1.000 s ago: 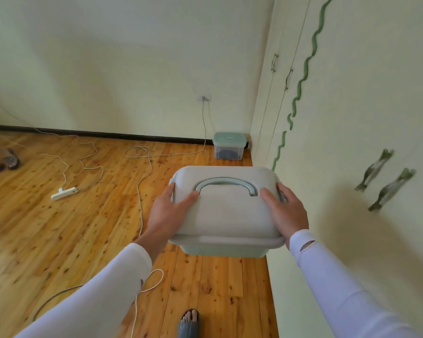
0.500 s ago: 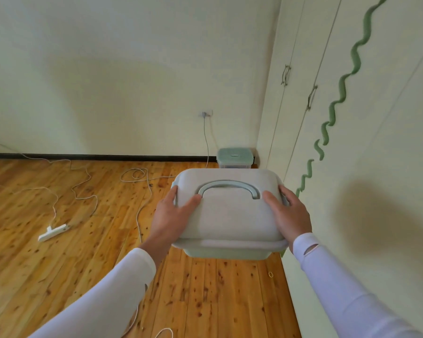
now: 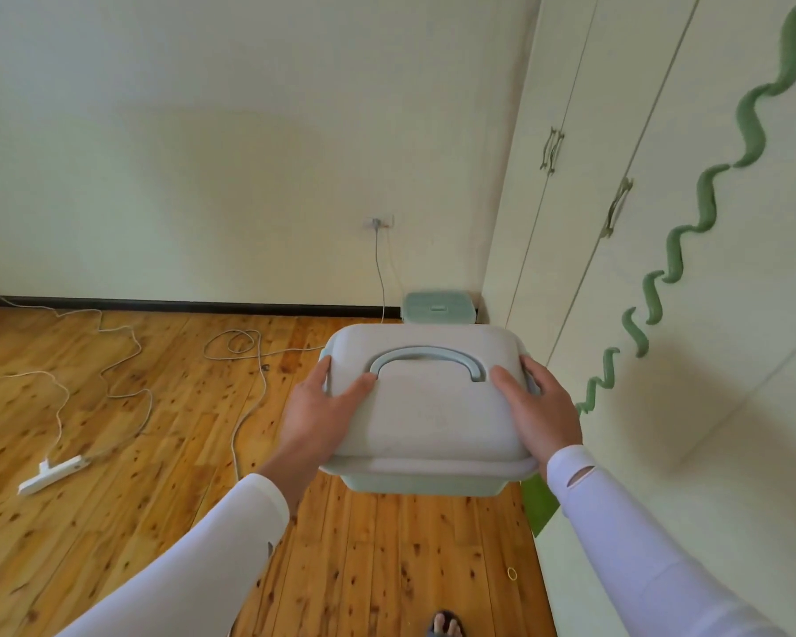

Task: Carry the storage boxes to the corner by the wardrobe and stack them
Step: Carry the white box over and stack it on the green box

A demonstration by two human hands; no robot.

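I carry a pale grey-green storage box (image 3: pixel 426 416) with a flat lid and a folded teal handle, held level in front of me above the floor. My left hand (image 3: pixel 315 413) grips its left side, thumb lying on the lid. My right hand (image 3: pixel 541 413) grips the right side the same way. A second storage box with a teal lid (image 3: pixel 437 307) stands on the floor in the far corner, against the wall and beside the wardrobe (image 3: pixel 662 223). The carried box hides its lower part.
The wardrobe doors run along my right, close to the carried box. White cables (image 3: pixel 125 360) snake over the wooden floor at left, ending in a power strip (image 3: pixel 51 473). A cable hangs from a wall socket (image 3: pixel 378 222) near the corner. My sandalled foot (image 3: pixel 446 626) shows at the bottom.
I have walked closer to the corner; the teal-lidded box and the wall look nearer, and the view has tilted upward. Both hands keep the same hold on the carried box.
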